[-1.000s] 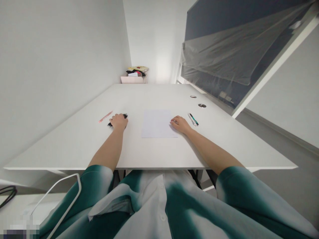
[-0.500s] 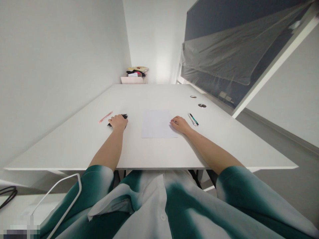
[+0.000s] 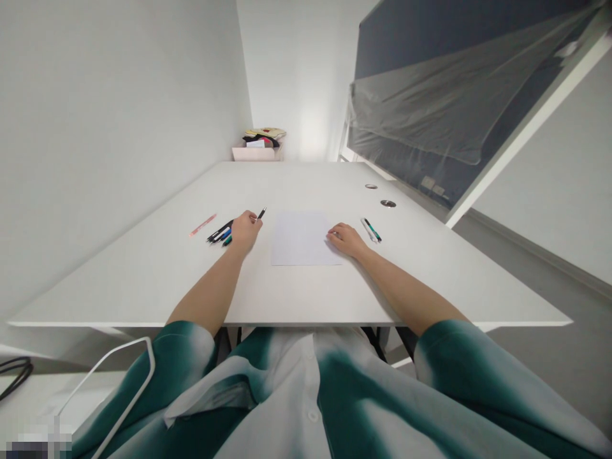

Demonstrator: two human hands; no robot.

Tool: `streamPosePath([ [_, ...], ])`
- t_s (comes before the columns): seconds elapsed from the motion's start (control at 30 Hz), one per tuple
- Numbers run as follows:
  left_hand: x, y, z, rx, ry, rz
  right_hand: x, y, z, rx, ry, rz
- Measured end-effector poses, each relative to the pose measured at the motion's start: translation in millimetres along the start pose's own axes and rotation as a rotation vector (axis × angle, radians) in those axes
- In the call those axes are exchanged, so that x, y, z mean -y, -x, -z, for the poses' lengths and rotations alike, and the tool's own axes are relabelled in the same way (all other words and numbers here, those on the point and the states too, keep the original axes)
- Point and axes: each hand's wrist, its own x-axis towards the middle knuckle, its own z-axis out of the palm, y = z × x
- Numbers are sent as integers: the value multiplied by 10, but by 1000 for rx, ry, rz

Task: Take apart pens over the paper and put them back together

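My left hand point(image 3: 247, 231) is closed around a black pen point(image 3: 261, 213), whose end sticks out past the fingers, above the table left of the paper. Beside that hand lies a bunch of several pens point(image 3: 220, 232) with black, blue and green parts, partly covered by the hand. A blank white sheet of paper point(image 3: 302, 239) lies flat between my hands. On its right edge rests my right hand point(image 3: 347, 238), fingers loosely bent and lying on the surface, holding nothing visible. Two pens point(image 3: 371, 230), one green and black, one white, lie just right of it.
A pink ruler-like strip point(image 3: 203, 224) lies left of the pens on the white table point(image 3: 306, 293). Two round metal-rimmed fittings point(image 3: 387, 203) are set at the table's right side. A pale box point(image 3: 253, 153) with things piled in it stands at the far end. A plastic-draped dark panel point(image 3: 421, 102) leans right.
My left hand has moved right and slightly away from me, from over the pen bunch, carrying one black pen. More of the bunch now shows. My right hand has stayed in place.
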Motion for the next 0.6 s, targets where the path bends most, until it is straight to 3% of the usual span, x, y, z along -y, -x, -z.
streamPosePath([
  [0.27,-384,269,-234,284,748,-56,56,-22,16,-69,-106,32],
  [0.43,-547,419,-271,430,962,30,235,-16,-2,-49,-350,78],
  [0.6,-586,459,-337,458,1154,135,505,28,-73,78,-604,100],
])
